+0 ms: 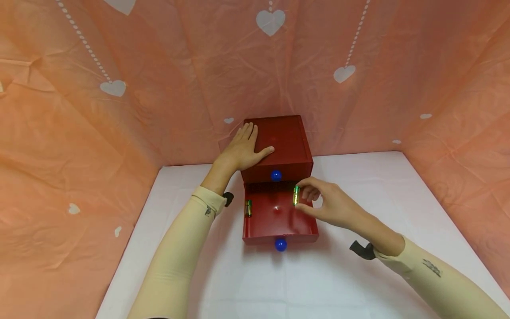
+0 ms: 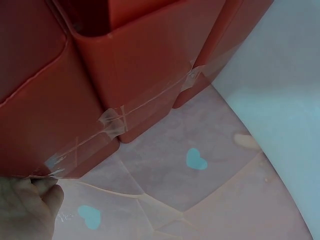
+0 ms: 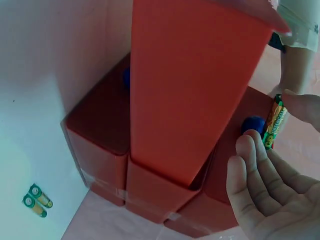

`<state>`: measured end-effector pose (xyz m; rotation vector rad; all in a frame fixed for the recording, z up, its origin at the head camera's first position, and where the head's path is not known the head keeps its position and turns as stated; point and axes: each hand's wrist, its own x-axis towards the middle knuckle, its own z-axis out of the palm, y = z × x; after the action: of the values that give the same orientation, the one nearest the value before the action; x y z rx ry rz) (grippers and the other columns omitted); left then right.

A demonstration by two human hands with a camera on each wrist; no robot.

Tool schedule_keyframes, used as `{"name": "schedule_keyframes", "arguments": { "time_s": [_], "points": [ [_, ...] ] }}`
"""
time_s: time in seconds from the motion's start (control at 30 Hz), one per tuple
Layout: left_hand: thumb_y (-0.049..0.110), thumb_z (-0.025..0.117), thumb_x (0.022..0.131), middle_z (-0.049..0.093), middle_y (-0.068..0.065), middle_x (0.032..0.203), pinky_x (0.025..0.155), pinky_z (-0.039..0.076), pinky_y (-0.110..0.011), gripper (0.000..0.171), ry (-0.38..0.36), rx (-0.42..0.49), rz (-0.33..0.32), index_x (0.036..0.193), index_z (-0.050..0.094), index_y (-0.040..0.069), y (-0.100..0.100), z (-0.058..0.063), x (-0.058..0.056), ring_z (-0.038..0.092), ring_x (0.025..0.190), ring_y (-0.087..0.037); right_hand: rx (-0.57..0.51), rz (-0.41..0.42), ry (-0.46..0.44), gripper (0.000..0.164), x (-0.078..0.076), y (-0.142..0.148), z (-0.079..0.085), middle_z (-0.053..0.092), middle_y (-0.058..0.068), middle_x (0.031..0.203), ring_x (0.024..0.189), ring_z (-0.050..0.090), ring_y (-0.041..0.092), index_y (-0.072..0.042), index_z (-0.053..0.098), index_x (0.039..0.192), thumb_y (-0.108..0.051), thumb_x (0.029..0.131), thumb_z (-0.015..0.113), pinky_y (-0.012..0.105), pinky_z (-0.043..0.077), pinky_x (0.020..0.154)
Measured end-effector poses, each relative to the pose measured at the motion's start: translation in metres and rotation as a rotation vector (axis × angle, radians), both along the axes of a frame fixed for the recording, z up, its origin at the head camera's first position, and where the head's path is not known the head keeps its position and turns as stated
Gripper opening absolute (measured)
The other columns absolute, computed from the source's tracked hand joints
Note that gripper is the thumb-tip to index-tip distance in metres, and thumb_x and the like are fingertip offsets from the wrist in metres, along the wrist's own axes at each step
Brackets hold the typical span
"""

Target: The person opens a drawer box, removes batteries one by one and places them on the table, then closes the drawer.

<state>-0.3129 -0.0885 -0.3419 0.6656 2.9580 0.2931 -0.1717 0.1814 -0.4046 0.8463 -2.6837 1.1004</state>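
A dark red cabinet of stacked drawers (image 1: 284, 139) stands against the back, its middle drawer (image 1: 279, 223) pulled out. My left hand (image 1: 242, 151) rests flat on the cabinet's top near the left edge, fingers straight and thumb spread. Over the right part of the drawer, my right hand (image 1: 332, 201) pinches a green and gold battery (image 1: 296, 195) by its ends, between thumb and fingertips. The right wrist view shows this battery (image 3: 273, 122) tilted, close to a blue knob (image 3: 253, 125). Another green and gold battery (image 1: 249, 208) lies along the drawer's left wall.
Two more batteries (image 3: 37, 200) lie side by side on the white tabletop (image 3: 30, 140), beside the cabinet. A blue knob (image 1: 280, 245) sticks out from the open drawer's front. Clear tape (image 2: 114, 122) joins the cabinet's sections. Pink cloth (image 1: 179, 88) with hearts hangs around the table.
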Motion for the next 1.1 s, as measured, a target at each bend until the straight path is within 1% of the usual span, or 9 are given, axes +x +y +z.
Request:
{"name": "schedule_keyframes", "arguments": {
  "time_s": [0.17,0.33,0.6,0.77,1.0,1.1],
  "points": [
    [0.074,0.034,0.107,-0.006,-0.015,0.180,0.133,-0.010,-0.035,0.101,0.000,0.001,-0.005,0.172,0.001,0.004,-0.001,0.000,0.000,-0.013,0.166,-0.025,-0.010,-0.019,0.003,0.043,0.001,0.009,0.000,0.070,-0.007,0.093,0.088,0.066,0.012,-0.008,0.069,0.124,-0.015,0.088,0.091,0.033,0.061,0.083],
    [0.074,0.034,0.108,-0.006,-0.015,0.180,0.133,-0.011,-0.035,0.101,-0.003,0.001,-0.007,0.172,0.001,0.004,-0.001,0.001,0.000,-0.013,0.166,-0.025,-0.002,-0.019,0.004,0.044,0.001,0.020,-0.004,0.070,-0.004,0.093,0.088,0.066,0.012,-0.009,0.068,0.125,-0.014,0.087,0.091,0.031,0.060,0.083],
    [0.073,0.034,0.108,-0.005,-0.016,0.180,0.133,-0.010,-0.035,0.101,0.000,0.007,-0.009,0.172,0.001,0.003,-0.001,0.001,-0.001,-0.012,0.167,-0.025,0.002,-0.051,0.016,0.043,-0.001,0.038,-0.012,0.068,-0.007,0.091,0.085,0.066,0.013,-0.009,0.068,0.122,-0.011,0.086,0.091,0.026,0.059,0.080],
    [0.073,0.034,0.108,-0.005,-0.016,0.180,0.133,-0.010,-0.035,0.101,0.004,0.001,-0.012,0.172,0.001,0.003,-0.001,0.000,-0.002,-0.012,0.167,-0.026,-0.009,-0.052,0.011,0.042,-0.001,0.048,-0.019,0.068,-0.007,0.091,0.084,0.065,0.012,-0.009,0.068,0.122,-0.010,0.086,0.091,0.027,0.059,0.080],
    [0.072,0.034,0.108,-0.005,-0.017,0.180,0.133,-0.010,-0.035,0.100,0.007,-0.003,-0.013,0.172,0.001,0.002,0.000,0.000,-0.002,-0.012,0.166,-0.026,-0.011,-0.030,0.035,0.043,-0.005,0.059,-0.027,0.069,-0.009,0.090,0.083,0.069,0.022,-0.007,0.068,0.122,-0.007,0.086,0.091,0.027,0.059,0.079],
    [0.072,0.034,0.108,-0.005,-0.017,0.180,0.133,-0.010,-0.035,0.100,0.009,-0.005,-0.013,0.172,0.001,0.002,0.000,0.000,-0.002,-0.012,0.167,-0.026,-0.010,-0.019,0.031,0.044,-0.006,0.064,-0.028,0.069,-0.010,0.089,0.083,0.069,0.023,-0.006,0.067,0.123,-0.007,0.086,0.090,0.027,0.059,0.080]
  ]
}}
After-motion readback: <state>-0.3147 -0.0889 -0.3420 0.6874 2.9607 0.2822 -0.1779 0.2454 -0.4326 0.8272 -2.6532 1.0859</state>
